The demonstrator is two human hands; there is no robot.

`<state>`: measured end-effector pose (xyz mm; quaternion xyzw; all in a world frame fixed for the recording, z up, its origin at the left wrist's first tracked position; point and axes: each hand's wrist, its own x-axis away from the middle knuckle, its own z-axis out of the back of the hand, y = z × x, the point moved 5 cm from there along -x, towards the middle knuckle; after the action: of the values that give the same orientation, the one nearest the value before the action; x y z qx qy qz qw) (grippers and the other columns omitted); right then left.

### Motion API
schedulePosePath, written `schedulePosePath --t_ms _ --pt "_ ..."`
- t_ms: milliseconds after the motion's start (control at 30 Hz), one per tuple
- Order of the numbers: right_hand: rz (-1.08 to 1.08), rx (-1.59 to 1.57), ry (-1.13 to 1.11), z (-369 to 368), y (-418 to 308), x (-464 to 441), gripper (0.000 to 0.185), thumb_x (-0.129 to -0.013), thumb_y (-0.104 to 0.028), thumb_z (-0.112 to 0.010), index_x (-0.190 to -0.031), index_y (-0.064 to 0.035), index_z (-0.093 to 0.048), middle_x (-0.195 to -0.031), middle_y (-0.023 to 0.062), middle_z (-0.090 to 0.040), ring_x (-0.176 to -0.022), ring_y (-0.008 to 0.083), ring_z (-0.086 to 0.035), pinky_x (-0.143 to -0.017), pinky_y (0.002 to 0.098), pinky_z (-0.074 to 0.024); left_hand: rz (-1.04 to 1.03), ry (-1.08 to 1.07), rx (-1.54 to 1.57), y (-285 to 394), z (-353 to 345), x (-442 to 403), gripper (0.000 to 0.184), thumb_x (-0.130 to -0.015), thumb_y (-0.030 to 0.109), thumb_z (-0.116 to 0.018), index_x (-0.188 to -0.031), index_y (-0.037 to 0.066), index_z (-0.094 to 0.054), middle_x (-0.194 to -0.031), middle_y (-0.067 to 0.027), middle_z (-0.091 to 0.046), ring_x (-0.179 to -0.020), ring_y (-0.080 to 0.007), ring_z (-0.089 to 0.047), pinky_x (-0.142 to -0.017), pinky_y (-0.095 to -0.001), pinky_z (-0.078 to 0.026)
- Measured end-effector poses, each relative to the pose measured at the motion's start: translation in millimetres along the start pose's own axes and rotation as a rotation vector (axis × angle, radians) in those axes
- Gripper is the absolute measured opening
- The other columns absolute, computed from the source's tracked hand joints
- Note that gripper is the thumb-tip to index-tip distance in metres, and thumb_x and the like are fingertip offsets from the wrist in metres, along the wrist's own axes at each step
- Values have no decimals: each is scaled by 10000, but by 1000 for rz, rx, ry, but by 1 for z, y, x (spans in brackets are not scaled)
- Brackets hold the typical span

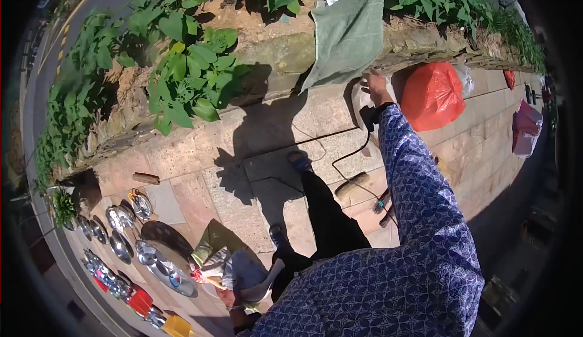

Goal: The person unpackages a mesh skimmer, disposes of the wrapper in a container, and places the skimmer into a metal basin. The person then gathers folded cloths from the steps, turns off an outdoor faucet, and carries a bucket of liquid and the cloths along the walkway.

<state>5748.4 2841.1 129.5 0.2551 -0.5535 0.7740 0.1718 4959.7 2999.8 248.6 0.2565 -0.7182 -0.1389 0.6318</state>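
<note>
Metal bowls [121, 249] sit on the stone paving [194, 197].

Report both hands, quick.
Left hand: holding a bundle of cloths, fingers partly hidden.
Right hand: open, fingers loosely spread, beside the green cloth.

Sole view: head-worn fisheye, facing forward, steeply down; blue-and-white patterned cloth sleeve [418, 179] near, pale stone paving [325, 115] farther

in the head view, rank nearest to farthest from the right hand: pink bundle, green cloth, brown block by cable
1. green cloth, over the ledge, beside the right hand
2. brown block, on the paving
3. pink bundle, far right
</note>
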Motion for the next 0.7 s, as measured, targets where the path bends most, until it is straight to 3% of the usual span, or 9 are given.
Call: schedulePosePath --t_ms 67,133,167,233,400,467,600,633,700 --pt "74 -115 -102 -2 -13 -28 484 -751 -148 -600 -1196 -35 -446 -984 115 -553 -748 244 -571 -623 347 -456 135 -48 273 -32 -18 37 554 -709 132 -683 -1173 -3 -412 -1148 -106 -514 -1007 -213 -519 -876 -309 -419" --pt "31 6 -165 -2 -14 -55 440 -774 -198 -597 -1135 2 -445 -1019 102 -501 -873 250 -548 -732 357 -440 -363 -79 -626 -18 -49 58 410 -794 78 -572 -1173 6 -434 -1174 -87 -508 -1062 -159 -494 -891 -297 -402" --pt "12 68 -199 -4 -16 -73 429 -785 -224 -595 -1104 21 -445 -1037 95 -474 -935 254 -537 -787 363 -432 -458 92 -695 0 -86 63 377 -804 93 -574 -1156 27 -457 -1178 -80 -505 -1050 -171 -507 -870 -307 -419" --pt "-17 192 -188 6 -15 -96 354 -827 -296 -532 -1055 -28 -498 -1001 88 -466 -948 271 -536 -735 361 -471 -350 134 186 5 -111 59 406 -762 68 -614 -1144 51 -477 -1132 -72 -520 -1014 -210 -529 -835 -308 -437" --pt "72 346 -233 27 -21 -71 312 -807 -246 -517 -1043 -43 -522 -1036 61 -540 -958 213 -534 -748 332 -425 -544 288 -903 12 -97 72 486 -825 92 -582 -1259 46 -367 -1189 -61 -485 -1060 -211 -507 -902 -310 -415" --pt "126 340 -133 16 -42 -12 298 -818 -247 -490 -1042 -53 -528 -1023 36 -554 -970 188 -523 -800 318 -390 -664 418 -1406 13 -90 88 522 -612 120 -678 -1108 133 -516 -969 -142 -513 -879 -326 -537 -735 -400 -450" --pt "243 56 -249 11 -90 39 301 -864 -214 -422 -1045 7 -516 -1068 96 -538 -965 214 -507 -850 332 -379 -614 496 -1327 -36 -25 96 483 -622 130 -638 -1091 136 -519 -916 -153 -505 -830 -346 -527 -712 -418 -443" --pt "252 -47 -381 1 -111 58 268 -840 -135 -429 -1018 49 -507 -978 116 -549 -947 224 -522 -874 365 -409 -624 512 -1223 -33 -18 111 484 -631 148 -645 -1099 143 -522 -923 -157 -511 -829 -346 -531 -714 -417 -448" --pt "379 -19 -619 -35 -150 144 303 -862 -115 -365 -1056 76 -498 -1049 173 -542 -957 259 -522 -908 363 -409 -535 538 -1177 -57 19 125 522 -615 143 -643 -1122 162 -517 -990 -170 -503 -862 -354 -534 -732 -411 -454"
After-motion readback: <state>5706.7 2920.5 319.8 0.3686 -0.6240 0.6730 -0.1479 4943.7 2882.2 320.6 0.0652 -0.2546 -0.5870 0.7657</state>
